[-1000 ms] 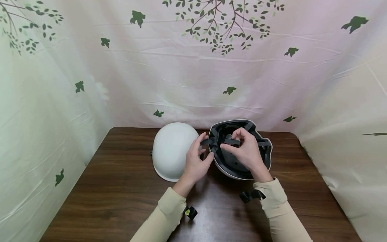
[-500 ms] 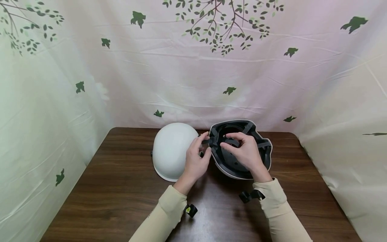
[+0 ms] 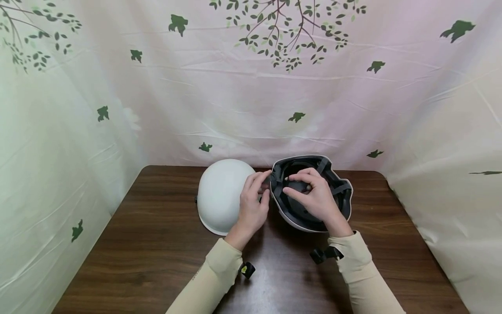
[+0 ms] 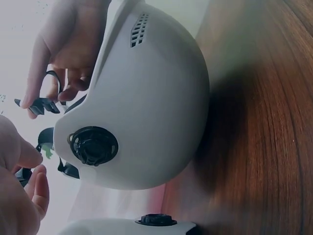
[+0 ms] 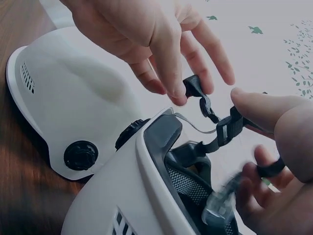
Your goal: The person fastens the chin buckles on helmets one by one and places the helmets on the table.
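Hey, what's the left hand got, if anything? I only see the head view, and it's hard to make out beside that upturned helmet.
Observer: From the right wrist view, the left hand pinches a black strap.
Operator: Got it. Is anything fitted to the outside of the upturned helmet? I mostly see its inside.
Observer: Yes, the left wrist view shows a round black knob on its outer side.
Operator: Any openings through that white outside?
Observer: Yes, the same wrist view shows a patterned vent near the rim, some way from the knob.
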`<state>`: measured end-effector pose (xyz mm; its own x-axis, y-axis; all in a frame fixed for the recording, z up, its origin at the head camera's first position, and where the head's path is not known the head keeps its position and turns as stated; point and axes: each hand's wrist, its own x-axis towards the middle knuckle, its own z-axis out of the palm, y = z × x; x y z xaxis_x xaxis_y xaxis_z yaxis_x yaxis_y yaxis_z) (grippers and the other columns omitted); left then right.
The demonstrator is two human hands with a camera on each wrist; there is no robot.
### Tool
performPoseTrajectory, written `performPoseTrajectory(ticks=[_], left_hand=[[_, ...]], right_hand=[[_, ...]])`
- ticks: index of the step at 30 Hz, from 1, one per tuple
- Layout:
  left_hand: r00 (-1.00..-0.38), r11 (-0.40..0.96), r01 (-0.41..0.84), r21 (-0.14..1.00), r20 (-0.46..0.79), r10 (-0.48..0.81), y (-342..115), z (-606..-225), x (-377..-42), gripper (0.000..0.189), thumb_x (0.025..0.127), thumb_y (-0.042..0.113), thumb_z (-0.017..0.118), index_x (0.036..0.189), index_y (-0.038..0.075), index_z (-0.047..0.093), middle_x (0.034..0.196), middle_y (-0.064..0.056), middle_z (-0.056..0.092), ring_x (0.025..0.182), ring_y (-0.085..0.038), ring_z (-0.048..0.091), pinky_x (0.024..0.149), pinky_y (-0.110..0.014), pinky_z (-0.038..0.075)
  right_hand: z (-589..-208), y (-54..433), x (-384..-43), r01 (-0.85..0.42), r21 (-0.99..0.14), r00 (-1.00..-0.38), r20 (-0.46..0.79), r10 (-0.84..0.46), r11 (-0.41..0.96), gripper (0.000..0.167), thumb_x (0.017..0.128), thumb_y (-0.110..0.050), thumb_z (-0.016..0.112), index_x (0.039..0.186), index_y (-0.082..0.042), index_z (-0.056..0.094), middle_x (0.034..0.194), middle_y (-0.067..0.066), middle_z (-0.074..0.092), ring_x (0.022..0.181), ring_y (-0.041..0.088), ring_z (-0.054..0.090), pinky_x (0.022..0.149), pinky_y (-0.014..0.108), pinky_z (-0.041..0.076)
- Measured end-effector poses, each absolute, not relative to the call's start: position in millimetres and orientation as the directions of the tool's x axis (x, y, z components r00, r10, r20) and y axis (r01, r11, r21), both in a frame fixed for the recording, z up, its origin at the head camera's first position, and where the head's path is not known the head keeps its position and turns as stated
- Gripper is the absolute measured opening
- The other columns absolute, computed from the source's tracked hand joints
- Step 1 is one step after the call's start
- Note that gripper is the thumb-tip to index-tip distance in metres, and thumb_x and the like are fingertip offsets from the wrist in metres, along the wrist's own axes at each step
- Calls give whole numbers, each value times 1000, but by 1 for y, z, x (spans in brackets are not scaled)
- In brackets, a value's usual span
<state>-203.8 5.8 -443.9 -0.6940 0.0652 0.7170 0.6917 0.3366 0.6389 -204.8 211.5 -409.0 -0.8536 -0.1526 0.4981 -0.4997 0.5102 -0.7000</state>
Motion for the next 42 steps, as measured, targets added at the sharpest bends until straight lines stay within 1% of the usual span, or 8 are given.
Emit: performPoseTrajectory(ticks=[8, 12, 14, 19, 26, 30, 35, 42], left_hand=[[-621, 380, 738, 558, 781, 59, 6, -445, -205, 53, 89, -12, 72, 138, 5, 66, 133, -11, 64, 127, -30, 59, 108, -44, 48], [-593, 366, 759, 538, 803, 49, 6, -444, -206, 52, 88, -10, 75, 137, 5, 67, 134, -10, 66, 125, -30, 59, 106, -43, 49], [-579, 354, 772, 527, 814, 52, 6, -443, -207, 51, 88, -10, 76, 137, 4, 67, 135, -11, 65, 126, -30, 59, 108, -43, 49], [-542, 336, 806, 488, 836, 85, 7, -444, -207, 53, 88, -12, 73, 138, 3, 66, 134, -15, 65, 129, -32, 60, 111, -42, 48], [-545, 274, 821, 500, 830, 119, 8, -447, -205, 58, 87, -14, 72, 141, 4, 62, 134, -13, 64, 121, -27, 64, 99, -37, 55], [-557, 214, 821, 529, 825, 95, 10, -446, -203, 60, 85, -19, 70, 141, 2, 61, 136, -15, 63, 113, -32, 65, 89, -45, 60], [-562, 161, 822, 546, 824, 75, 12, -446, -203, 61, 85, -22, 68, 142, 1, 60, 139, -17, 60, 115, -36, 65, 86, -52, 61], [-604, 87, 794, 601, 796, 16, 13, -446, -203, 45, 98, -6, 66, 142, 2, 60, 139, -20, 60, 118, -36, 63, 84, -55, 61]], right_hand=[[-409, 209, -205, -529, -706, -844, 496, -204, 470, 27, 88, -16, 88, 113, -8, 80, 121, 5, 72, 101, 14, 63, 70, 23, 49], [-409, 208, -205, -509, -713, -857, 476, -200, 482, 26, 90, -19, 86, 114, -13, 80, 116, 1, 76, 78, 10, 60, 62, 23, 47], [-409, 208, -205, -511, -710, -856, 473, -209, 484, 26, 91, -19, 85, 116, -13, 79, 118, 1, 76, 74, 12, 58, 60, 23, 45], [-409, 205, -205, -552, -688, -833, 482, -272, 472, 27, 93, -16, 82, 120, -12, 76, 142, 3, 67, 95, 17, 65, 65, 23, 48], [-410, 202, -204, -571, -689, -821, 471, -323, 446, 25, 95, -16, 81, 119, -15, 75, 142, 0, 68, 102, 14, 66, 67, 28, 51], [-411, 201, -203, -574, -688, -818, 467, -334, 444, 25, 94, -16, 81, 119, -14, 75, 139, 0, 69, 99, 13, 65, 67, 29, 51], [-410, 201, -202, -568, -689, -822, 453, -345, 450, 26, 94, -17, 81, 119, -15, 74, 141, -3, 68, 102, 14, 66, 69, 27, 51], [-408, 202, -200, -572, -684, -819, 452, -353, 452, 24, 95, -19, 81, 118, -19, 74, 140, -4, 68, 104, 20, 67, 69, 30, 52]])
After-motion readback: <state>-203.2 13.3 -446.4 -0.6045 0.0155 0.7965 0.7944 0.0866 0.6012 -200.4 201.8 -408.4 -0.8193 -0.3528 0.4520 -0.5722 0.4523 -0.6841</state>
